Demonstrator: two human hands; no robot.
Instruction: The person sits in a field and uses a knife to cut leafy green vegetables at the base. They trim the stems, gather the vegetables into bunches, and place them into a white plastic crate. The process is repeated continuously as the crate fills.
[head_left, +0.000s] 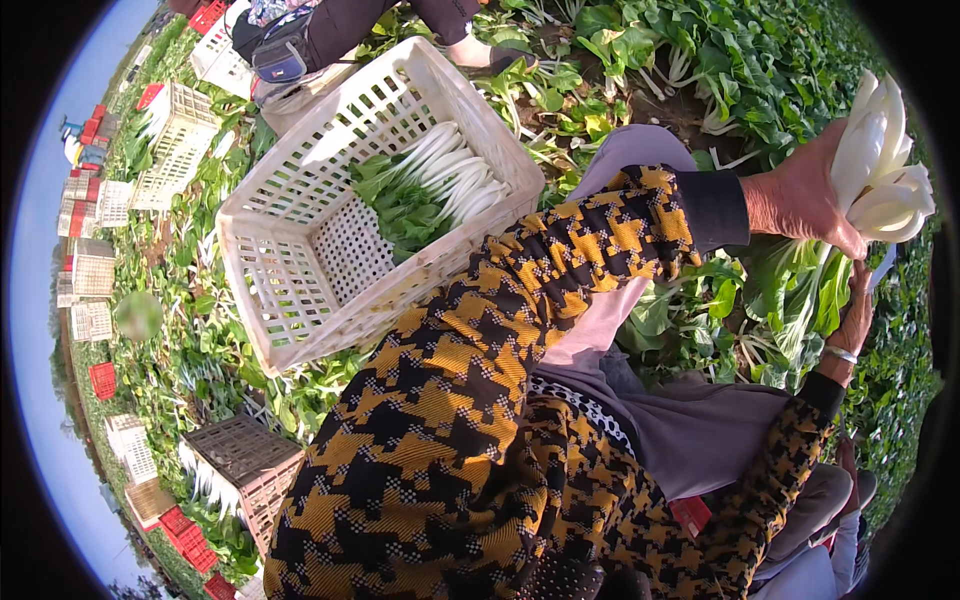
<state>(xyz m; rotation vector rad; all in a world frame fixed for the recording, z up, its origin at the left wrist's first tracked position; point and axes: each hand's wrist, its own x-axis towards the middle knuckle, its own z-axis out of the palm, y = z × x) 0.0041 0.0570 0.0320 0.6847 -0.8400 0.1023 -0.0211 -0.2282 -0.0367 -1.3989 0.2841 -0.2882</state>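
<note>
My left hand (806, 184) grips a bunch of bok choy by its thick white stems (874, 150), at the far right of the view. Green leaves (795, 292) hang below that hand. Just beneath is my right hand (853, 322), a metal bangle on its wrist. A thin, pale knife blade (883, 266) juts from beside its fingers; the handle is hidden. Left of my arm stands a white plastic crate (277, 225), tilted in the view. Inside, bok choy (450, 180) lies in a row at one end, white stems together.
Uncut bok choy (780, 67) grows densely at upper right. Loose plants and leaves (585, 112) litter the soil. A seated person (337, 37) is close beyond the crate; another (825, 525) is at lower right. A brown crate (244, 450) and several white and red crates stand leftward.
</note>
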